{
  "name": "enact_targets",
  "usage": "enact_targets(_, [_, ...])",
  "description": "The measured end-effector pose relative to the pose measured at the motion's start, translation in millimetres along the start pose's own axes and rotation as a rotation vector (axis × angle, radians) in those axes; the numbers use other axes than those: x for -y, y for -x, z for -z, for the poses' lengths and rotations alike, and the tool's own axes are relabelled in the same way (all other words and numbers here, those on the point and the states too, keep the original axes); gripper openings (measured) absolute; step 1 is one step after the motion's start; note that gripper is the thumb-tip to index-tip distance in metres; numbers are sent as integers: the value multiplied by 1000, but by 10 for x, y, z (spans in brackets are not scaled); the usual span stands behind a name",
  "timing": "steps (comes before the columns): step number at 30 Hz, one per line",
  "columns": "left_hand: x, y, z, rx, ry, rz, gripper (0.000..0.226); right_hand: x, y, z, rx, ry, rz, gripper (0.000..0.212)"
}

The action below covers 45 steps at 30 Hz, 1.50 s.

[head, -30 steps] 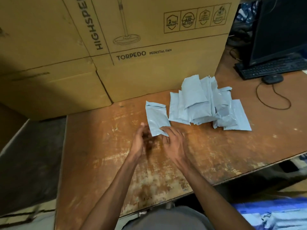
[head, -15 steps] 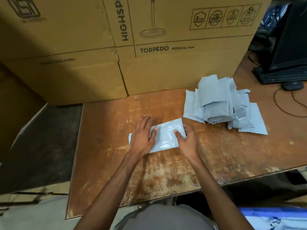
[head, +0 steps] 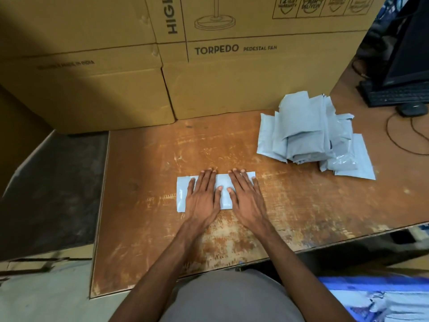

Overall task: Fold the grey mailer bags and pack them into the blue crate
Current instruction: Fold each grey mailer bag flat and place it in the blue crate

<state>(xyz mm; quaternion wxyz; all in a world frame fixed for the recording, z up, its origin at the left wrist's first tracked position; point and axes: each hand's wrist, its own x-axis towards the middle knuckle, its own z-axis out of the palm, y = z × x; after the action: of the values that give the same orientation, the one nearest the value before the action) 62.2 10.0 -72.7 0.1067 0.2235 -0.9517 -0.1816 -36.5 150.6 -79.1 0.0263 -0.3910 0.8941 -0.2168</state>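
Observation:
One grey mailer bag lies flat and crosswise on the worn wooden table, near its middle. My left hand presses on the bag's left half with straight, spread fingers. My right hand presses flat on its right half the same way. A pile of several grey mailer bags sits to the right, further back. The blue crate shows at the lower right corner, below the table edge, with grey bags inside it.
Large cardboard fan boxes wall off the back of the table. A black keyboard, a mouse with its cable, and a monitor stand at the far right. The table's left edge drops to a dark floor.
The bag was turned from lengthwise to crosswise and drawn closer to me. Both hands went from handling its near corner to lying flat on top of it.

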Motion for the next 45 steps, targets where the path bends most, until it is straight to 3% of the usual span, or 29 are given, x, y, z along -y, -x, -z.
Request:
enact_targets(15, [55,-40,-103,12,-94,-25,57,-8,-41,-16,66,63,-25,56])
enact_targets(35, [45,-27,-48,46,-18,-13,58,49,-48,19,95,67,-46,58])
enact_targets(41, [229,86,134,-45,14,25,57,243,-85,12,47,31,63,55])
enact_targets(45, [415,184,127,-13,4,71,58,312,-107,-83,91,62,115,55])
